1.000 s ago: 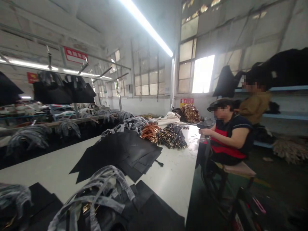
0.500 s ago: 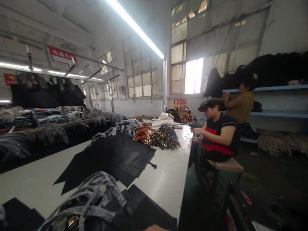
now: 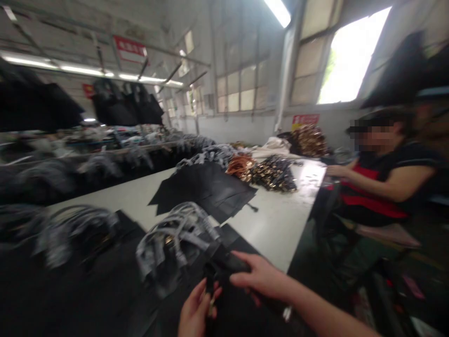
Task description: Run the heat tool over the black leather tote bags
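My left hand (image 3: pixel 198 306) and my right hand (image 3: pixel 257 276) are at the bottom of the view, close together. Both grip a black leather strap (image 3: pixel 224 264) that rises from a dark pile of leather bags (image 3: pixel 105 276). A small metal fitting (image 3: pixel 211 305) shows by my left fingers, slightly blurred. Just beyond my hands sits a bundle of handles wrapped in grey plastic (image 3: pixel 175 243). Much of the strap is hidden by my fingers.
A stack of black leather panels (image 3: pixel 206 189) and strap bundles with metal buckles (image 3: pixel 273 174) lie on the white worktable (image 3: pixel 277 234). A seated co-worker (image 3: pixel 386 178) works beyond its right edge. Wrapped bags line the left.
The view has swung right and tilted. Both my hands have come up into view from the bottom edge, gripping the black strap. The co-worker now appears larger, nearer the right side.
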Demonstrator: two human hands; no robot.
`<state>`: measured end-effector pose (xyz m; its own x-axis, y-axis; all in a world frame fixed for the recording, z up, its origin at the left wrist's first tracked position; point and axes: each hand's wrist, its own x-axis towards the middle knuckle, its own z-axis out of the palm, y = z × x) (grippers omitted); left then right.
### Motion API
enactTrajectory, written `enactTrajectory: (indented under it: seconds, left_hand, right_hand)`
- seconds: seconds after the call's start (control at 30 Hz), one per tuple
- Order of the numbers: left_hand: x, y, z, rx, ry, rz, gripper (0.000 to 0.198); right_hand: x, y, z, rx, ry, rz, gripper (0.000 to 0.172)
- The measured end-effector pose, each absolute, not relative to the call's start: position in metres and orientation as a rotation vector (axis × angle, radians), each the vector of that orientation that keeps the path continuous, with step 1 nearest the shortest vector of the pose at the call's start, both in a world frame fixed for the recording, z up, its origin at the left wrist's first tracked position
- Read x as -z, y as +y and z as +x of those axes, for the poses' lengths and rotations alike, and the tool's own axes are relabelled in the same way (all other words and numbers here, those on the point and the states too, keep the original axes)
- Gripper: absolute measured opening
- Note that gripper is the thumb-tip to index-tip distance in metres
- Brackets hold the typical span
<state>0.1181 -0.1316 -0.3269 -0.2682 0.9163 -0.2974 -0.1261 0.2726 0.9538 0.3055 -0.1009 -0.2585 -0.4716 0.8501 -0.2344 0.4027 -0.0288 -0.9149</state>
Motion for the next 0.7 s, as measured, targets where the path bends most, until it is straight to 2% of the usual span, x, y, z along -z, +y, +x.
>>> enactTrajectory:
  seconds: [0.1, 0.23, 0.47, 0.57, 0.7]
  left_hand:
    - [0.342, -0.131, 0.109, -1.322, 1.193, 0.658, 0.037]
    - [0.351, -0.132, 0.109, -1.359, 1.068, 0.703, 0.041]
    - [0.353, -0.136, 0.112, -1.365, 1.016, 0.591, 0.044]
    - [0.355, -0.137, 0.11, -1.351, 1.029, 0.549, 0.04]
    - [0.351, -0.138, 0.107, -1.38, 0.946, 0.341, 0.029]
  right_hand:
    - [0.265, -0.095, 0.316, -1.687, -1.812, -1.283, 0.058]
    - [0.274, -0.089, 0.314, -1.905, -1.888, -1.252, 0.063]
    - [0.274, -0.087, 0.3, -1.776, -1.914, -1.287, 0.063]
    - [0.275, -0.089, 0.304, -1.894, -1.931, -1.294, 0.064]
    - [0.276, -0.09, 0.3, -1.72, -1.923, -1.362, 0.067]
